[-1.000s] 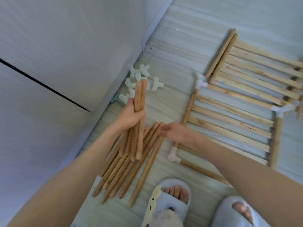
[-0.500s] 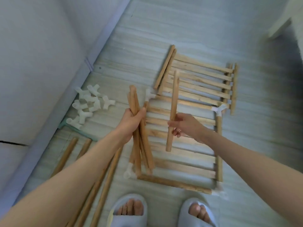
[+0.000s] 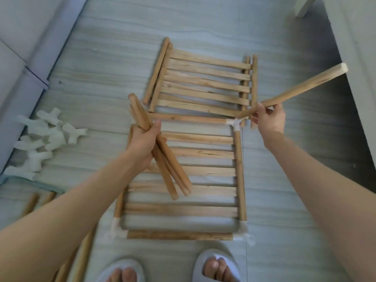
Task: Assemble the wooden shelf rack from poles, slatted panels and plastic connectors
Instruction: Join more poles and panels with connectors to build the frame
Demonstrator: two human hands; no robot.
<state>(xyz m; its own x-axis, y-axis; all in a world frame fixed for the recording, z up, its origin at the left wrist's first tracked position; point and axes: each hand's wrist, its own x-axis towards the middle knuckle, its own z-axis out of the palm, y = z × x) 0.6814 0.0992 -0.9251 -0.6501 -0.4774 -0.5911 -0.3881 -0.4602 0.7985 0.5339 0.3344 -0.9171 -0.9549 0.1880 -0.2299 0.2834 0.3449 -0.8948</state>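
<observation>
Your right hand [image 3: 268, 120] grips one pole [image 3: 301, 89] near its lower end. The pole slants up to the right, and its low tip meets the far right connector [image 3: 236, 124] of the frame [image 3: 240, 176], so I judge you are seating it in a socket there; whether the tip is already inside I cannot tell. Your left hand [image 3: 145, 144] is closed round a bundle [image 3: 162, 157] of spare poles, held above the frame's left side, probably to keep them ready.

The poles are round, plain wood, cut flat at the ends. The frame lies on the floor with white plastic corners and flat pale slats across it. A second panel [image 3: 205, 84] lies just beyond it. More connectors [image 3: 46, 137], white and three-armed, lie in a heap at the left by the wall. Your slippers [image 3: 215, 269] are at the near edge.
</observation>
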